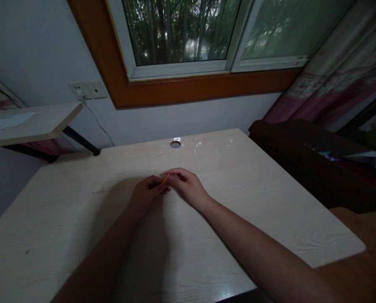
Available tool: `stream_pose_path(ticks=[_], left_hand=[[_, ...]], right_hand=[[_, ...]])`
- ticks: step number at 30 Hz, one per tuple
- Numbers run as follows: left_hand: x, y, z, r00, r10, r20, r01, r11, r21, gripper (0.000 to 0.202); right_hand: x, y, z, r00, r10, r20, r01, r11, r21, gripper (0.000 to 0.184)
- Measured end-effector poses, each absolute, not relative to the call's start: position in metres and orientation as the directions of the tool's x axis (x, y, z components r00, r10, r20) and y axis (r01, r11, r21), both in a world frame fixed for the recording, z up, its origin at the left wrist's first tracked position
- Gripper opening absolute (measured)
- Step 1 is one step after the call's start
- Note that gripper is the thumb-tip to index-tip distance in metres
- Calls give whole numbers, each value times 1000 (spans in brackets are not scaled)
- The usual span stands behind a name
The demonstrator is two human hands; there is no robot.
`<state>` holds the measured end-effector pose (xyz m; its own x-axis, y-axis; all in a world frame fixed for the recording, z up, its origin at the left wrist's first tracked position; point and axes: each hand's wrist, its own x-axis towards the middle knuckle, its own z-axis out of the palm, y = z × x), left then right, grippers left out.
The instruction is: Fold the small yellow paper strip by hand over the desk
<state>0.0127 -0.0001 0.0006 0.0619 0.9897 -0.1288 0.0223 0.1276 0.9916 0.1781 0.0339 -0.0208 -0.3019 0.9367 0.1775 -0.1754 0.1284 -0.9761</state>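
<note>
A small, thin yellow-orange piece [165,178] shows between my fingertips above the middle of the desk; its exact kind is too small to make out. My left hand [146,190] is closed in a pinch on it from the left. From the right, my right hand [188,184] meets it with thumb and fingers pressed together at its upper end. The fingertips of both hands nearly touch, and they cover part of the piece. Under the hands lies the pale wood-grain desk [238,202].
A round cable hole [175,144] sits near the desk's back edge. At the left, a raised shelf [49,120] stands on black legs. Behind it a cord runs from a wall socket [87,90]. A window [181,33] is ahead; dark furniture [289,155] stands at the right.
</note>
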Motion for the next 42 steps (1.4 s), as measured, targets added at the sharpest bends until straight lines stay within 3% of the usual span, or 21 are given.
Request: stream_pose_path(ticks=[7, 42], left_hand=[[12, 0, 0, 76, 990, -115, 56, 111, 992, 31], [15, -1, -1, 71, 990, -122, 83, 116, 990, 30]], right_hand=[[182, 33, -11, -307, 904, 297, -19, 306, -952, 15], [182, 31, -12, -254, 908, 335, 61, 360, -931, 15]])
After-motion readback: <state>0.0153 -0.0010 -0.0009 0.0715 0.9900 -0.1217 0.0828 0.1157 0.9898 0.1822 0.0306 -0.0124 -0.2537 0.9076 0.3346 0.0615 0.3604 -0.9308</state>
